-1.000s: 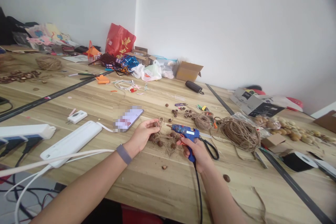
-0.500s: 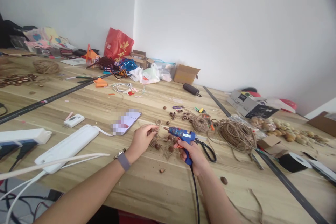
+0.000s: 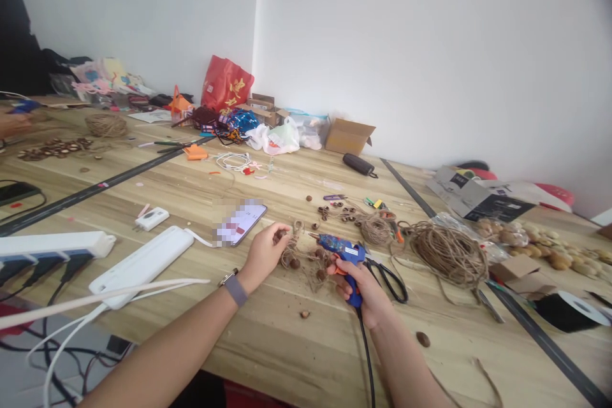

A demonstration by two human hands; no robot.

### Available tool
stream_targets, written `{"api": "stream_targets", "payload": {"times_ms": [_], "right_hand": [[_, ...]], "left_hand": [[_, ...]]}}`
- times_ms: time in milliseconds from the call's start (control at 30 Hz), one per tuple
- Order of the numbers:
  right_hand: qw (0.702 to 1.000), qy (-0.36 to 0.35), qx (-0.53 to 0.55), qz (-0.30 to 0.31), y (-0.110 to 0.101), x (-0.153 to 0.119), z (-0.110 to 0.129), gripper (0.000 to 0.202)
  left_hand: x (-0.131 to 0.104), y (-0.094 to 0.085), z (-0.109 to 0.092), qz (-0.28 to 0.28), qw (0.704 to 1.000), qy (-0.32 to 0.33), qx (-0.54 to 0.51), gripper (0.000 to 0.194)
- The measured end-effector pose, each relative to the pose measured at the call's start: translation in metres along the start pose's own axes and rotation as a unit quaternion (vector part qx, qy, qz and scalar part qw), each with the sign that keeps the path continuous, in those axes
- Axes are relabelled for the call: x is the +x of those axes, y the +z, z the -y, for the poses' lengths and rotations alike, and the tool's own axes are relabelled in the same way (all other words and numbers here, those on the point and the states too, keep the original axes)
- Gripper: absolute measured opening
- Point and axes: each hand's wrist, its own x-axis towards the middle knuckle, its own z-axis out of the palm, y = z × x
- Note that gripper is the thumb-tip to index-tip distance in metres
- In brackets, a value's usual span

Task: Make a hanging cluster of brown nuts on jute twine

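My left hand is closed in a pinch around a small round brown nut, partly hidden by the fingers. Just right of these fingertips lies a bundle of twine with brown nuts among its strands. My right hand grips a blue hot glue gun by its handle, fingers at the orange trigger. Its nozzle points left toward the twine bundle, a small gap away. Black-handled scissors lie right of the glue gun. A single nut piece rests on the wood in front.
A phone lies beyond my left hand. White power strips and cables occupy the left. Twine coils, several nut shells, boxes and a black ribbon roll are at right. Another person's hand shows at far left.
The view has swung slightly left, so the scene sits further right. My left fingers have drawn back a little from the twine, showing the nut. The glue gun stays in my right hand.
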Motion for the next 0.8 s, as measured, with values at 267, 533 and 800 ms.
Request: {"api": "stream_targets", "payload": {"times_ms": [267, 533, 800], "right_hand": [[0.997, 0.021, 0.067, 0.02, -0.007, 0.003, -0.001, 0.033], [0.999, -0.016, 0.038, -0.006, -0.022, 0.008, 0.005, 0.038], [0.991, -0.071, -0.015, -0.115, -0.044, 0.0, 0.023, 0.046]], "left_hand": [[0.004, -0.001, 0.003, -0.015, 0.999, -0.02, 0.025, 0.013], [0.008, 0.0, 0.007, -0.022, 0.998, -0.056, -0.021, 0.017], [0.011, 0.002, 0.009, -0.031, 0.993, -0.072, -0.086, 0.012]]}}
